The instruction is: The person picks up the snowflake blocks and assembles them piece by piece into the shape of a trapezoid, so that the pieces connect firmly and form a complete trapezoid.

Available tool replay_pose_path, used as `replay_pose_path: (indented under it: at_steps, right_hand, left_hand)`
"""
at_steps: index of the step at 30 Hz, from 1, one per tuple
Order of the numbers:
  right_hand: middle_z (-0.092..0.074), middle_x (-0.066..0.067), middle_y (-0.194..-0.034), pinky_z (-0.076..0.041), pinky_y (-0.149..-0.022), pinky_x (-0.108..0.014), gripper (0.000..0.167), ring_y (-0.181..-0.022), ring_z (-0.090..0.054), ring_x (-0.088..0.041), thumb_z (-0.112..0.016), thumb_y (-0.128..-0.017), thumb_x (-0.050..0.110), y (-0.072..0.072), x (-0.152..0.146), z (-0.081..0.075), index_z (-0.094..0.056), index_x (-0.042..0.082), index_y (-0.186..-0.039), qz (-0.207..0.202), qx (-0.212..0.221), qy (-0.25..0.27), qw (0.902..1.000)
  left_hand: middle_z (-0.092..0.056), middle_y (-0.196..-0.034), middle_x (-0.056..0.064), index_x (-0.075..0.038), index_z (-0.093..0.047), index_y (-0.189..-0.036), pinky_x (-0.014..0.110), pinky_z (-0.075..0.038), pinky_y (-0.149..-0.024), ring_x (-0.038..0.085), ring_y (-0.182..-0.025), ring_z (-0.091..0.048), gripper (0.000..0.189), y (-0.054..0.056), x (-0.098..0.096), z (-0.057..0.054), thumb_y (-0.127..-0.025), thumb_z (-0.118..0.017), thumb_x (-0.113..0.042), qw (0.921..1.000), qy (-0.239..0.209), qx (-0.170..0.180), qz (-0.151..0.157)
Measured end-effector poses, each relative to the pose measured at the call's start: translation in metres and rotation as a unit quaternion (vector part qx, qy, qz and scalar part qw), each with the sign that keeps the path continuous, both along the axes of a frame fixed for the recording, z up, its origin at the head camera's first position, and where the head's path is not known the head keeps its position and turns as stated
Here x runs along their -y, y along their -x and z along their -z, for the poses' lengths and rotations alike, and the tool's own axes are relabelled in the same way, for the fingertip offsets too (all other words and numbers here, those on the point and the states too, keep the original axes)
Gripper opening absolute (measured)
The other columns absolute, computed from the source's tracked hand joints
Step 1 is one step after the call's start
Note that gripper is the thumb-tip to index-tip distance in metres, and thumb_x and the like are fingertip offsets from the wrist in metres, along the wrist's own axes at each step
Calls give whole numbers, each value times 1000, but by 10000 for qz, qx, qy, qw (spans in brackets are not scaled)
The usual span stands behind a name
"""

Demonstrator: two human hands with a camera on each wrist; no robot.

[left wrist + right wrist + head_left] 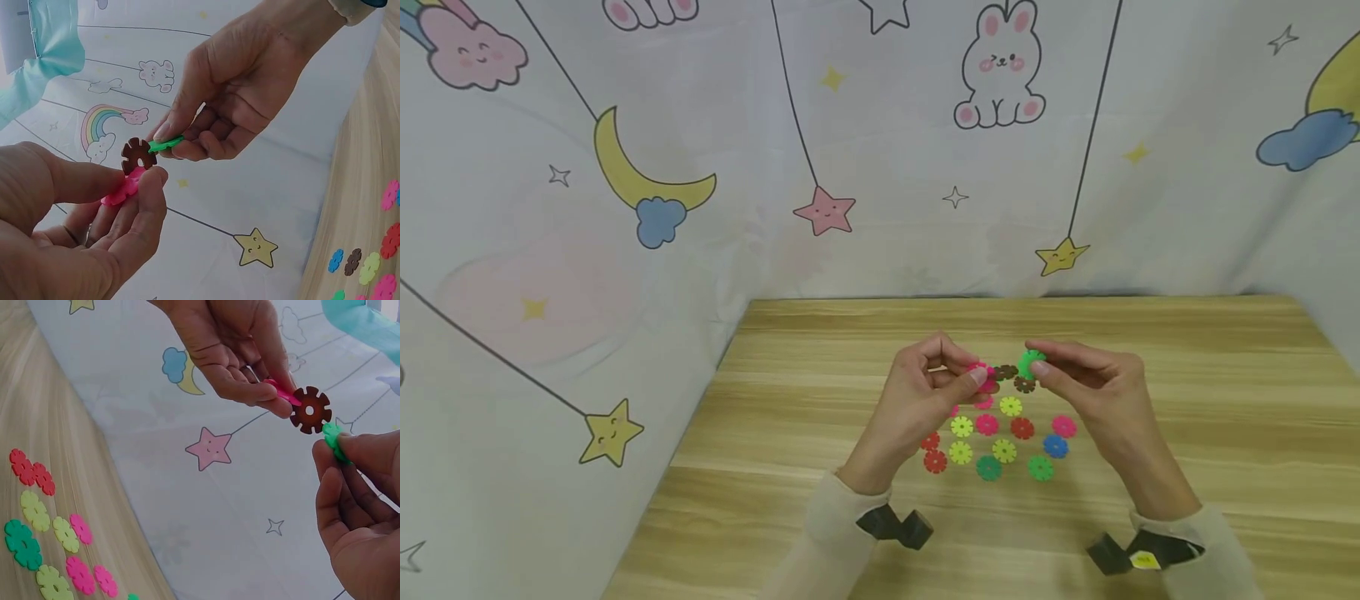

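Note:
Above the table, my left hand pinches a pink notched disc between thumb and fingers. A brown notched disc with a central hole is slotted into the pink one and stands at an angle to it. Between thumb and fingertips, my right hand holds a bright green notched disc. The green edge meets the brown disc's rim on the side away from the pink disc. Whether their slots are engaged I cannot tell. Fingers cover part of the pink and green discs.
Loose notched discs lie on the wooden table below the hands, among them a blue disc, a red disc, a yellow disc and a dark green disc. A printed cloth hangs behind the table.

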State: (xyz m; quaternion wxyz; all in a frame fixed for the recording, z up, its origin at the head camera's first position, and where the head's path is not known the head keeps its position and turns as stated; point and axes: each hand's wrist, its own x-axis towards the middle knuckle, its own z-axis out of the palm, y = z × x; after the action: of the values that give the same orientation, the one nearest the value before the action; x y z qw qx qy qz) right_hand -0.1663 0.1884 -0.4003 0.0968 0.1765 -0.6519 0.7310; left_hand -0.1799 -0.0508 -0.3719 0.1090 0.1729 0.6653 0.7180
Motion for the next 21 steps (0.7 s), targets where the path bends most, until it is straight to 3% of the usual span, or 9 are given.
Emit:
replay_pose_path:
  at_steps: [3, 8, 14, 21]
  right_hand:
    - [-83, 6, -112, -65, -85, -23, 27, -93, -78, -5, -70, -96, -15, 0, 1, 0, -71, -16, -123, -77, -175, -54, 9998]
    - [-82, 7, -109, -65, -84, -22, 26, -90, -78, -6, -69, -96, -16, -2, 4, -1, -71, -18, -121, -87, -357, -126, 9992]
    - [-80, 6, -100, -64, -81, -22, 27, -86, -76, -8, -70, -94, -16, -6, 9, -1, -70, -19, -121, 228, -347, -169, 9990]
    - [-80, 7, -98, -65, -81, -23, 27, -85, -77, -9, -72, -92, -17, -8, 10, -2, -71, -19, -120, 386, -419, -387, 9976]
  left_hand:
    - [-74, -101, 11, 4, -66, -110, 42, -68, -85, 40, -94, -82, 12, -1, 0, 0, -99, -73, 1, 9997, 208, -117, -56]
    - [-73, -106, 21, 3, -67, -105, 40, -68, -82, 25, -88, -84, 9, -3, 0, -1, -99, -74, 1, 9982, 435, -400, -127]
    - [-75, -106, 27, 6, -67, -101, 36, -68, -78, 48, -93, -80, 8, -6, -4, -1, -99, -73, 3, 9966, 351, -707, -228]
    - [-75, -107, 25, 4, -69, -104, 38, -68, -80, 47, -95, -80, 9, -5, -4, 1, -98, -75, 1, 9965, 391, -695, -266]
